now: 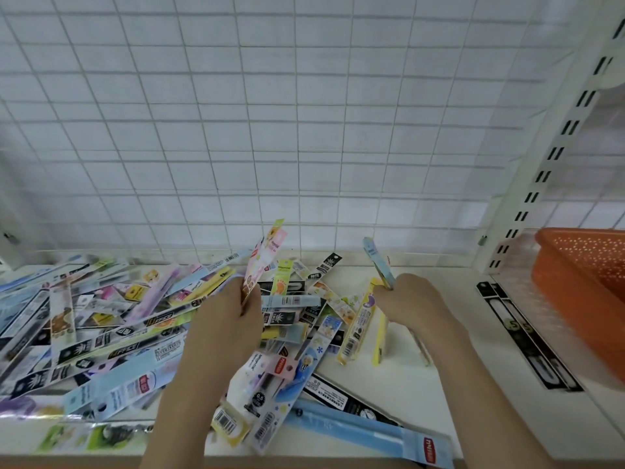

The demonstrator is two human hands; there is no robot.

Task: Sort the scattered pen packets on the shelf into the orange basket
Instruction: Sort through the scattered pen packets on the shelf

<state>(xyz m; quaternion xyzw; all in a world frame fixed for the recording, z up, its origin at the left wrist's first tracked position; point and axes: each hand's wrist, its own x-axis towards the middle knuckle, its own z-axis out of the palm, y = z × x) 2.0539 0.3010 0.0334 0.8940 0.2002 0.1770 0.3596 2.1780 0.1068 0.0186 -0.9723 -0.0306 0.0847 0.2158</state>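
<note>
A heap of pen packets [101, 326] in many colours lies scattered over the left and middle of the white shelf [456, 384]. My left hand [226, 319] grips a small bunch of pink and yellow packets [267, 255] that stick up and tilt to the right. My right hand [412, 302] grips blue and yellow packets [377, 260] that point up and to the left. The orange basket [581, 286] stands tilted at the right edge of the shelf, its inside hidden from here.
A white wire grid [304, 130] backs the shelf. A slotted white upright [548, 164] rises at the right, just left of the basket. Two black packets [527, 336] lie beside the basket. A long blue packet [372, 431] lies along the front edge.
</note>
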